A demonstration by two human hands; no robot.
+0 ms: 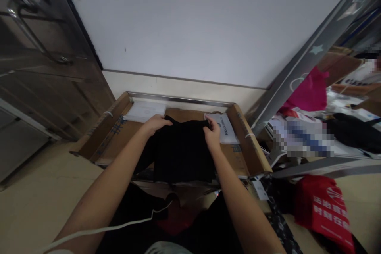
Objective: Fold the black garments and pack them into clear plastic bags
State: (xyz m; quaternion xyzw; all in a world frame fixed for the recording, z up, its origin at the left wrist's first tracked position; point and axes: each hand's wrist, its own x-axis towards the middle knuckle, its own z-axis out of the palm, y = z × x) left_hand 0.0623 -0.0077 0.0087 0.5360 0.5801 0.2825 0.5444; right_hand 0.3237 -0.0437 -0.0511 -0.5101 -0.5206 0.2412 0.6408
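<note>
Black matte fabric piece point(183, 152), prob. a garment, type can't be told, is held by both hands over a shallow brown cardboard tray w/ raised side walls point(251, 149). Far edge of fabric is pinched at its L corner by the L hand point(156, 123) & at its R corner by the R hand point(212, 131), thumb & fingers closed on cloth in each case. Hands are apart, fabric stretched btwn them; top edge sags slightly in the middle. Near end of fabric reaches approx. the front edge of the tray; a darker flap is seen on its L side. Whether it's lying flat or lifted can't be told.

In the tray: a flat whitish plastic packet point(145, 111) is placed at far L, just beyond the L hand; a flat pale packet w/ dark lettering point(228, 127) is placed at R, partly covered by the R hand. Blue print is visible on the cardboard.

Surroundings: plain white wall point(178, 20) behind the tray; brownish metal door point(65, 83) w/ curved chrome handle point(38, 41) at L. At R, a bright magenta bag point(309, 91) & a crumpled black item point(354, 131) are seen on a cluttered table; a red bag w/ white characters point(326, 206) is seen lower down. A thin white cord point(119, 228) is run across the L forearm.
</note>
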